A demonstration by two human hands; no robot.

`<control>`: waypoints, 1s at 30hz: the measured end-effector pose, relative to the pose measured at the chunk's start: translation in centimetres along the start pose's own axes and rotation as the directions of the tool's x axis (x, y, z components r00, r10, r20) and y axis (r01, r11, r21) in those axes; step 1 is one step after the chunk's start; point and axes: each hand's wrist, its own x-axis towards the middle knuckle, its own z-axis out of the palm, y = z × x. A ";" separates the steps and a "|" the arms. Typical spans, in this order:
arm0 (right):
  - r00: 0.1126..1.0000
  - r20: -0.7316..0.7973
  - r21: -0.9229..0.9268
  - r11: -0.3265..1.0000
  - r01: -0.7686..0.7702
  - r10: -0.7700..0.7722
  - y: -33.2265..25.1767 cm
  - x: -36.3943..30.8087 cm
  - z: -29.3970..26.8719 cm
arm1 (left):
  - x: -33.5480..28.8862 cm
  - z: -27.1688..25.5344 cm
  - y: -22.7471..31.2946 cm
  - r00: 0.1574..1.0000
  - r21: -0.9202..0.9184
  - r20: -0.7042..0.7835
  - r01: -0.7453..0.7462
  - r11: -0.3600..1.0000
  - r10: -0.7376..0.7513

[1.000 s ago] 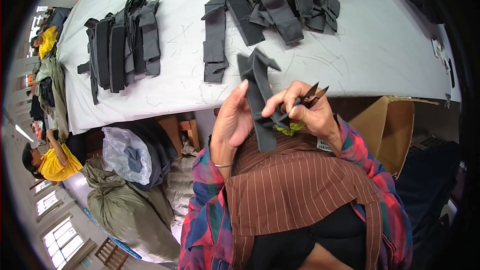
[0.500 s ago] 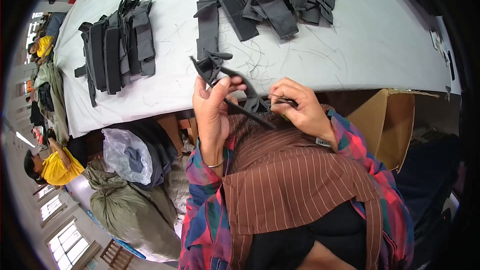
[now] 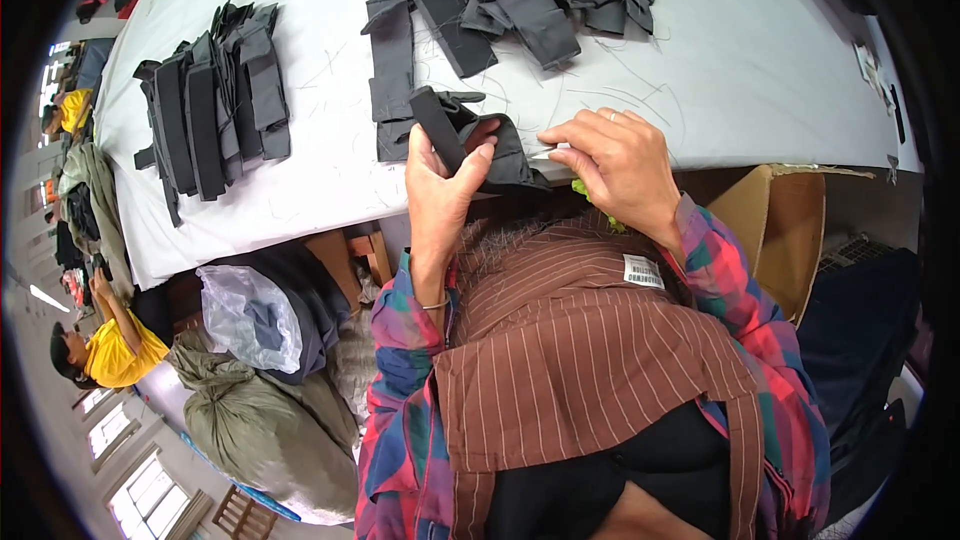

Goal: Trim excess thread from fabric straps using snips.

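A dark grey fabric strip [image 3: 505, 155], folded and looped, hangs from my left hand [image 3: 442, 185], pinched between thumb and fingers at the table's front edge. To its right my right hand [image 3: 625, 165] is closed on a small pointed tool [image 3: 585, 190]; a pale tip shows between thumb and forefinger, a yellow-green part below the palm. Its exact kind is hidden by my fingers. The tip points toward the strip, with a small gap between them. Loose threads lie on the white table [image 3: 330, 160].
A neat bundle of grey strips [image 3: 205, 110] lies on the left of the table, a loose heap [image 3: 520, 0] at the far side. An open cardboard box [image 3: 790, 230] stands below at right. At left are a clear plastic bag [image 3: 250, 315], a tied sack [image 3: 260, 430] and a person in yellow [image 3: 120, 350].
My left hand has turned the strip and brought it slightly right. My right hand has let go of the strip's end and risen up and right, the tool's tip now showing.
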 end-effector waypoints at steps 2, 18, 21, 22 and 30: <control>0.999 -0.006 -0.019 0.999 0.039 -0.039 0.2 0.4 0.3 | 0.1 0.0 -0.1 1.000 0.040 0.010 -0.012 0.999 0.011; 0.889 0.209 0.179 0.910 0.374 -0.407 4.5 4.1 0.8 | 0.5 -0.2 1.0 0.983 0.011 0.149 0.102 0.995 -0.103; 0.878 0.252 0.215 0.908 0.360 -0.408 4.5 4.6 0.5 | 0.5 -0.3 1.0 0.982 0.005 0.152 0.116 0.993 -0.116; 0.877 0.253 0.218 0.907 0.360 -0.409 4.5 4.8 0.4 | 0.6 -0.3 1.0 0.980 0.001 0.153 0.127 0.992 -0.126; 0.843 0.333 0.221 0.904 0.367 -0.423 4.7 5.2 -0.1 | 0.8 -0.2 0.9 0.979 0.020 0.161 0.125 0.992 -0.126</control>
